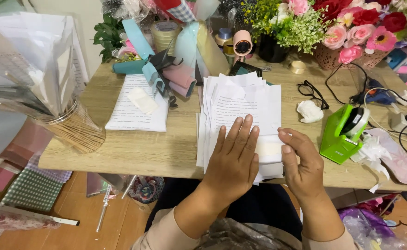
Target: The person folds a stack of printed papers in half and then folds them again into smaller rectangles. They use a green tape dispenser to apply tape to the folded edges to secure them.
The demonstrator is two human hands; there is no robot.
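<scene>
A stack of white printed paper sheets (pixel 245 102) lies on the wooden table (pixel 166 148) in front of me. My left hand (pixel 233 157) rests flat on the stack's lower part, fingers together, pressing it down. My right hand (pixel 300 159) is at the stack's right edge, thumb and fingers pinching the edge of the sheets near a pale strip on the paper.
A green tape dispenser (pixel 344 134) stands right of the stack, with a crumpled white wad (pixel 310 112) and black glasses (pixel 312 90) behind it. Another printed sheet (pixel 134 111) lies left. Ribbon rolls, paper rolls (pixel 175 60) and flower arrangements (pixel 347 28) crowd the back. Cellophane-wrapped sticks (pixel 69 125) sit far left.
</scene>
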